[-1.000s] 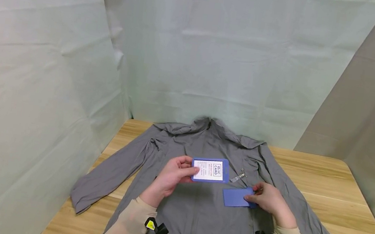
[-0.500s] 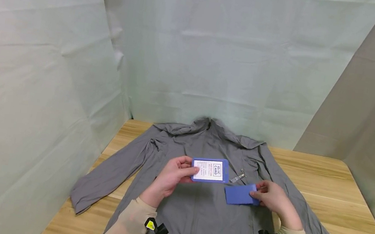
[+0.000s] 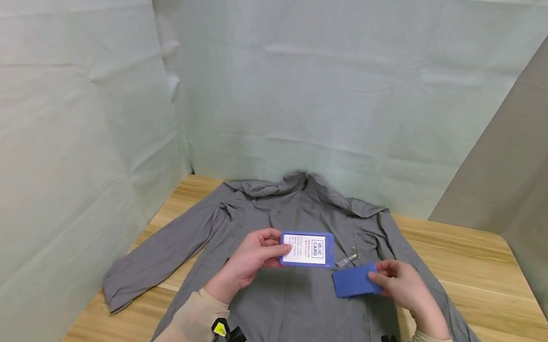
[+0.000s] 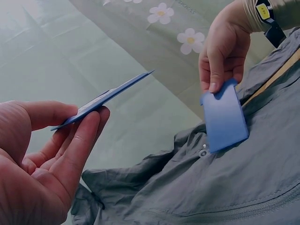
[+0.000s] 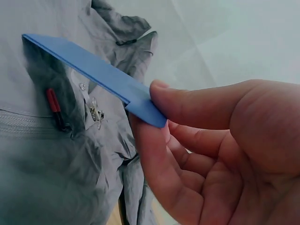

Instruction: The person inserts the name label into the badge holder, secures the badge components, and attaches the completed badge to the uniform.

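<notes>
In the head view, we look down on a grey jacket (image 3: 279, 318) spread front up over a wooden worktop (image 3: 495, 278). The left hand (image 3: 252, 257) grasps a blue-framed badge (image 3: 309, 248) by its end nearest that hand, thumb on the front and fingers behind. We read "ID/IC CARD" on its white insert, the lettering turned sideways. The right hand (image 3: 402, 287) pinches a plain blue panel (image 3: 353, 280) by one end, over the jacket's chest; badge and panel are near each other but apart. Just beyond the panel, a clear strap with a metal clip (image 3: 348, 257) lies on the jacket.

In the left wrist view, we see the badge almost edge-on, tilted, between the left thumb above and the extended fingers below; only the badge's thickness parts them. Farther off, the right hand points downward, gripping the panel's notched top, and the jacket's zip (image 4: 272, 202) runs along the lower edge.

In the right wrist view, we find the right thumb flat on the panel's near end and the index finger beneath, with the other fingers curled below. The panel slants away over the jacket, where the clip and a slim red-and-black object (image 5: 53, 105) lie.
</notes>
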Motion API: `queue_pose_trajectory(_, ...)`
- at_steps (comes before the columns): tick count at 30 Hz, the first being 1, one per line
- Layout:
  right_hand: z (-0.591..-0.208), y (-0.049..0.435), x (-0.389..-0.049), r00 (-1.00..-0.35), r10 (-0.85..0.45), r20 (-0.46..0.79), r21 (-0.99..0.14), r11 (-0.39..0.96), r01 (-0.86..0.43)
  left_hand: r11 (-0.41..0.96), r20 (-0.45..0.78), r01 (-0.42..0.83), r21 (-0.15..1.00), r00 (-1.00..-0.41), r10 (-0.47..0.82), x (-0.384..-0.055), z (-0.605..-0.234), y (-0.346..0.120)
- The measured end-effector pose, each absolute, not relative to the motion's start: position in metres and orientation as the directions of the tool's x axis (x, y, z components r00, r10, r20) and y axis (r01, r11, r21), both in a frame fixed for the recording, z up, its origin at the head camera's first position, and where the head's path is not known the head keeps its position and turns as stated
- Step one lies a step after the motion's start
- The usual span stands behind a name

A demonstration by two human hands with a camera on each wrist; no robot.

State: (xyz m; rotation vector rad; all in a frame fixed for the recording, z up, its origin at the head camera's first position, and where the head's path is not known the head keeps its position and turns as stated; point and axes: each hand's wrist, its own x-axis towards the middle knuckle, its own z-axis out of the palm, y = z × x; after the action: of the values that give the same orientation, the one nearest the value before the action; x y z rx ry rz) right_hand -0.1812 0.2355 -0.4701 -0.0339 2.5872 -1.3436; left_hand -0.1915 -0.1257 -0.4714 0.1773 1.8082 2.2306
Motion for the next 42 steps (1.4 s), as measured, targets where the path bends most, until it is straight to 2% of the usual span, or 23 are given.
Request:
queue_pose_trajectory(15,-0.466,0.238,-0.181,-0.984,-0.070,-0.165,-0.813,0.575,0.095,-0.181,-0.071,-0.127,0.975,-0.956,0.286,-0.192,-0.470,-0.124)
queue_pose_trajectory(22,-0.460,0.243,-0.180,-0.990,-0.075,-0.117,-0.831,0.553,0.056,-0.179,-0.072,-0.129,0.975,-0.953,0.294,-0.193,-0.470,-0.123)
queue_pose_trajectory(34,-0.452,0.236,-0.183,-0.997,-0.029,-0.067,-0.951,0.303,0.055,-0.189,-0.074,-0.134,0.973,-0.953,0.292,-0.195,-0.473,-0.120)
queue_pose_trajectory(42,-0.446,0.233,-0.184,-0.999,-0.009,-0.053,-0.986,0.161,0.051,-0.196,-0.077,-0.138,0.971,-0.954,0.290,-0.196,-0.476,-0.120)
